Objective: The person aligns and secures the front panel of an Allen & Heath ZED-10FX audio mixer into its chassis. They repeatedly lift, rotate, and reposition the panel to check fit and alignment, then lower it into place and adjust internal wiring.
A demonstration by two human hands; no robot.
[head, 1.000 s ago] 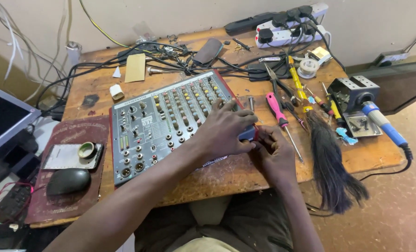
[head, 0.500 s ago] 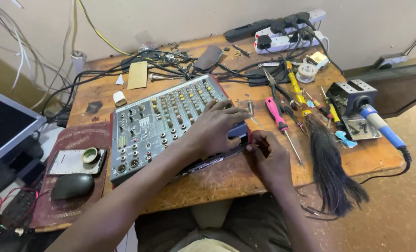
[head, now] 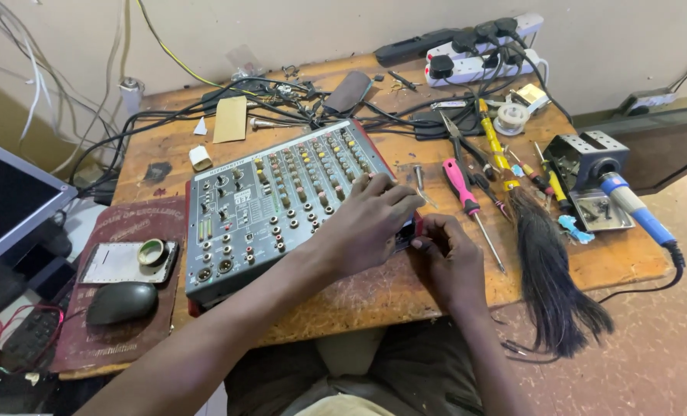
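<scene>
A grey audio mixer (head: 274, 204) with red side panels and rows of knobs lies on the wooden table (head: 374, 296). My left hand (head: 366, 223) lies over its near right corner, fingers curled on the top edge and holding it. My right hand (head: 451, 258) is just right of that corner, with its fingertips pinched against the red side panel. Whatever those fingers hold is hidden. The two hands nearly touch.
Right of the hands lie a pink-handled screwdriver (head: 463, 185), a yellow screwdriver (head: 493, 142), a black hair brush (head: 547, 277) and a soldering iron with its stand (head: 590, 158). Cables (head: 282, 100) and a power strip (head: 482, 62) are at the back. A mouse (head: 121, 302) and monitor (head: 4, 204) sit left.
Both hands stay at the mixer's near right corner. My right hand has shifted a little closer to the side panel. The view itself has moved slightly.
</scene>
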